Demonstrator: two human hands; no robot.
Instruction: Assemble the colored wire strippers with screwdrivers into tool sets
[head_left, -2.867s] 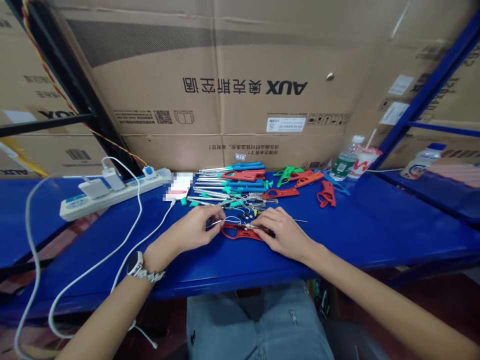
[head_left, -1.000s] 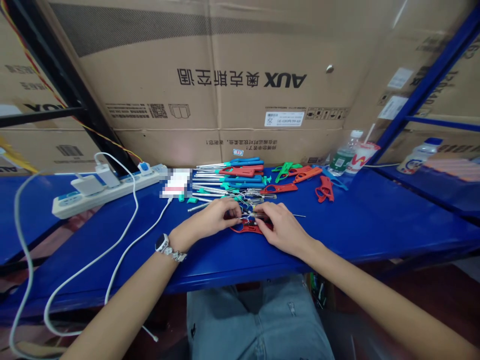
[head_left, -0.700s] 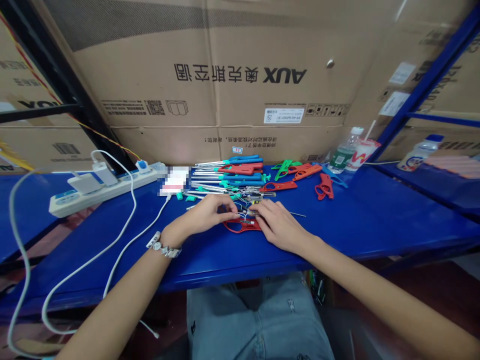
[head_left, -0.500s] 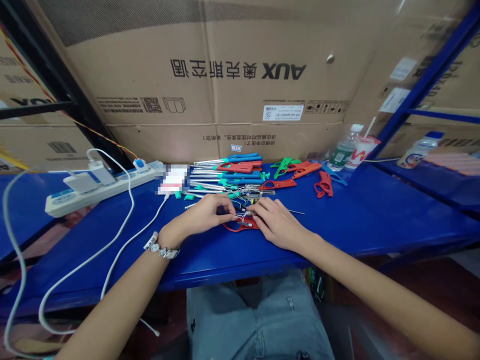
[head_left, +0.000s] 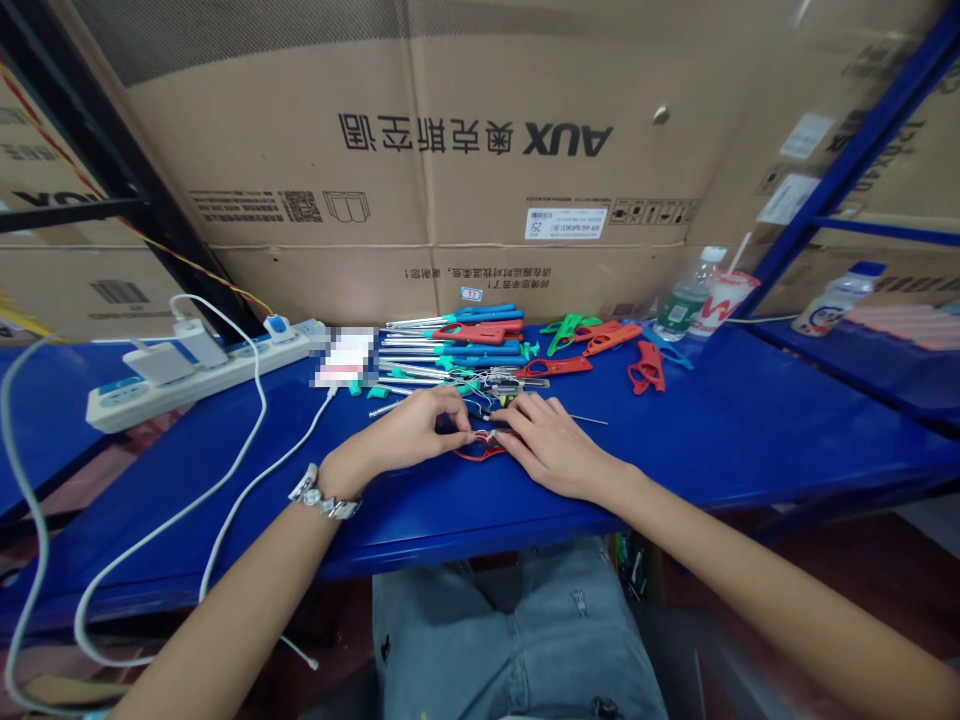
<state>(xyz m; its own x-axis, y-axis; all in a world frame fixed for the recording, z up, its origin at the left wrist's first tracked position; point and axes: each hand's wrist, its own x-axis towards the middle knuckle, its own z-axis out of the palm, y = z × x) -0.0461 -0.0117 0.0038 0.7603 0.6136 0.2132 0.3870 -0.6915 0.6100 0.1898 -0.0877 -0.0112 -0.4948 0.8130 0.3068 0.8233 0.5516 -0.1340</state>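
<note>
A red lighter handle shell (head_left: 480,453) with a finger loop lies on the blue table, partly covered by my fingers. My left hand (head_left: 427,428) has thumb and index finger pinched on thin white wires (head_left: 484,434) above the shell's loop end. From the other side, my right hand (head_left: 551,445) has its fingers closed over the shell's right part, hiding the small parts inside. A thin metal rod (head_left: 592,419) sticks out beyond the right knuckles. Just behind the hands is a pile of long-nosed lighters (head_left: 480,350) in blue, red and teal, with loose wires on its near side.
Red shells (head_left: 647,368) and green shells (head_left: 570,332) lie to the right of the pile. Behind them stand a water bottle (head_left: 681,300) and a paper cup (head_left: 724,303). At left is a power strip (head_left: 112,403) with white cables. A large cardboard box (head_left: 465,190) backs the table.
The fingers of both hands have shifted slightly over the shell. A small dark part with a pale end, seen inside the shell before, is now hidden. The red loop sits slightly further right.
</note>
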